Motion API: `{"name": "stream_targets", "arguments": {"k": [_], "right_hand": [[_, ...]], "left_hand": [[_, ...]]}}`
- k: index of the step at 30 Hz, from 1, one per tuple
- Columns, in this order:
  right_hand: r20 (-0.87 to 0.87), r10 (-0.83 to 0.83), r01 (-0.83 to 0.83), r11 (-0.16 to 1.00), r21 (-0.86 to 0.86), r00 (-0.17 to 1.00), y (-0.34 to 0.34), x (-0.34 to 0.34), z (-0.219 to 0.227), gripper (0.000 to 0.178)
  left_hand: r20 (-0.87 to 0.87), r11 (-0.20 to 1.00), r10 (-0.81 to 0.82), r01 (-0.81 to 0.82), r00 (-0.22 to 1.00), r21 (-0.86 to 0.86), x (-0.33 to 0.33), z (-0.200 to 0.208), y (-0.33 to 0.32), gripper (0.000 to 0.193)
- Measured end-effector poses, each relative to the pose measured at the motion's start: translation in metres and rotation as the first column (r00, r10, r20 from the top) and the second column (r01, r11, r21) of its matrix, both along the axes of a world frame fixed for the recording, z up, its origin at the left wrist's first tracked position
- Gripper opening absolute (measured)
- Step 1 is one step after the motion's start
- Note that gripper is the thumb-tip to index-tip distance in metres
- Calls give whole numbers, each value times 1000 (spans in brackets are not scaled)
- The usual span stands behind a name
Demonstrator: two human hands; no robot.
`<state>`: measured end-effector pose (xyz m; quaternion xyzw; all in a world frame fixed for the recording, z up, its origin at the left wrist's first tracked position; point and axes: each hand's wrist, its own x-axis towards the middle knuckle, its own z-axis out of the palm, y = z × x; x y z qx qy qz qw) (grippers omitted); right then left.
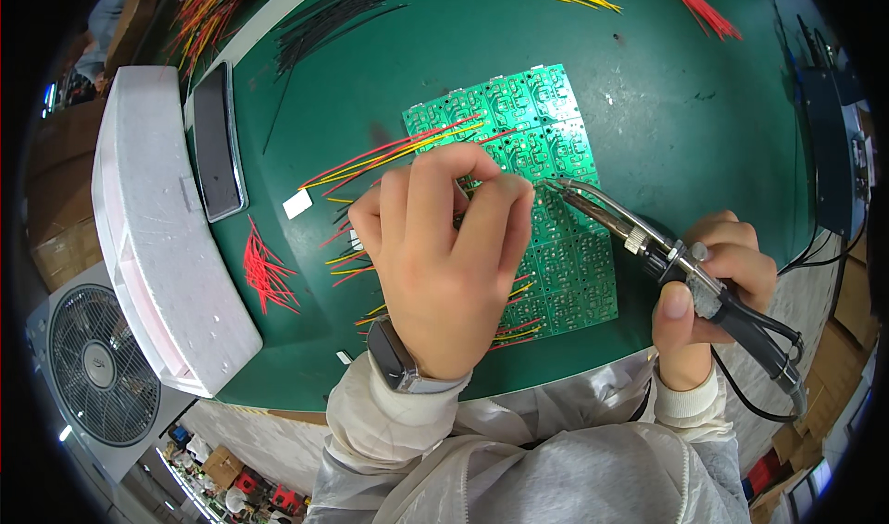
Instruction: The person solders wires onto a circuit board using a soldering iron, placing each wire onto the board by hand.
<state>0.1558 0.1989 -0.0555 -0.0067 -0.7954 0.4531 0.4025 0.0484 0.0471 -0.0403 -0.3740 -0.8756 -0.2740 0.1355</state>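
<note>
The light is fairly bright and even over the green tabletop (681, 177), with a pale sheen on its right part. The printed circuit board panel (576, 279) shines more in its upper half and becomes darker toward its lower edge. The white foam box (176, 246) looks very bright. The fisheye lens bends the straight edges, and the corners fall into black. The lower-left background (227, 468) is perhaps slightly out of focus.
</note>
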Motion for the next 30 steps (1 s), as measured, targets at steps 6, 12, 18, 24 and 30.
{"name": "stream_targets", "arguments": {"k": [6,12,18,24,30], "right_hand": [[-31,-9,8,999,-35,999,4,1,0,34],[-68,-110,106,992,-65,992,9,2,-4,32],[-109,-229,217,969,-118,967,3,-6,-2,33],[-52,-231,221,963,-153,972,2,-5,-3,34],[-55,-230,224,968,-110,972,2,-7,-2,35]], "left_hand": [[-16,998,17,-18,1000,-57,1,5,-1,17],[109,993,-85,93,990,-70,20,24,-6,27],[300,898,-346,407,889,-170,62,19,-11,36],[197,957,-232,260,953,-129,55,6,-9,41],[309,959,-268,283,913,-4,39,22,-24,36]]}}
